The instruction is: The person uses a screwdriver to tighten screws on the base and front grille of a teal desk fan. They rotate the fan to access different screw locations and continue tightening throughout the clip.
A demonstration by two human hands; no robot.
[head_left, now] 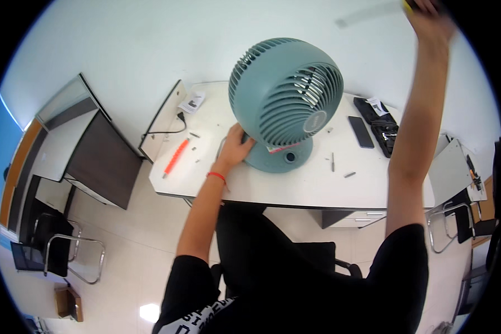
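A green round desk fan [286, 92] stands on the white table, its slatted grille turned toward the right and its round base [278, 161] flat on the tabletop. My left hand [236, 147] grips the fan low on its left side, just above the base; some fingers are hidden behind it. High at the upper right, my right hand [431, 22] is closed around a tool with a yellow and black handle [411, 5]. From that handle a long pale shaft [373, 13] points left, smeared by motion, so its exact kind is unclear.
On the white table [222, 186] lie an orange-red ridged rod [176, 157], a black plug and cord [181, 118], a phone [360, 132], an open black tool case [385, 136] and several small metal bits [333, 162]. A chair [55, 239] stands at left.
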